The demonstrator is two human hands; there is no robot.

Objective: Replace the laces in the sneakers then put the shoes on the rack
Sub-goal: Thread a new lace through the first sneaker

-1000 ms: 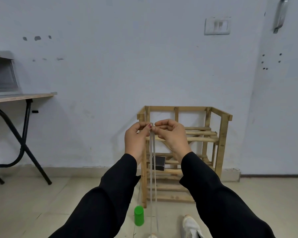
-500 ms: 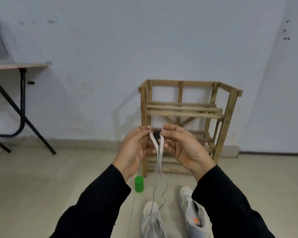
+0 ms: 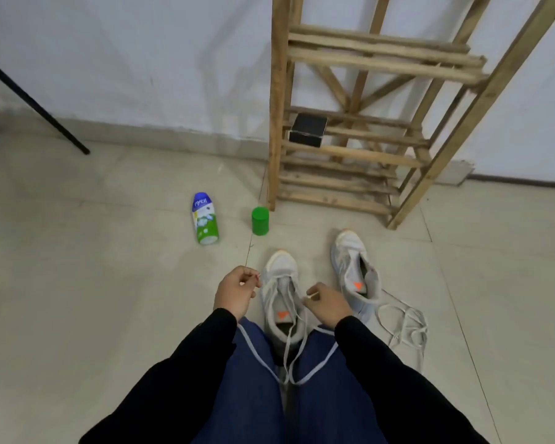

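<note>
Above tiled floor (image 3: 77, 283), left hand (image 3: 234, 291) and right hand (image 3: 329, 304) beside the near sneaker (image 3: 281, 267), each grip tight on its lace (image 3: 288, 347).

Sneakers (image 3: 282, 290) in front of rack (image 3: 359, 129); bottle (image 3: 204, 219) left.

We get soft, even, fairly bright indoor light w/ a cool cast; no hard glare anywhere. The rack (image 3: 359, 59) throws a faint, diffuse shadow leftward on the white wall (image 3: 141, 43), so light seems to come from the right, approx. The floor (image 3: 77, 283) tiles show a dull sheen w/o hotspots; only weak shadow hugs the nearer sneaker (image 3: 281, 293). Wide-angle lens bows the rack posts outward toward the top & right edges. Sharpness is mediocre: we note compression smear on the black sleeves (image 3: 180, 363), soft edges on the lace (image 3: 287, 347), & label text on the bottle (image 3: 204, 219) barely legible
</note>
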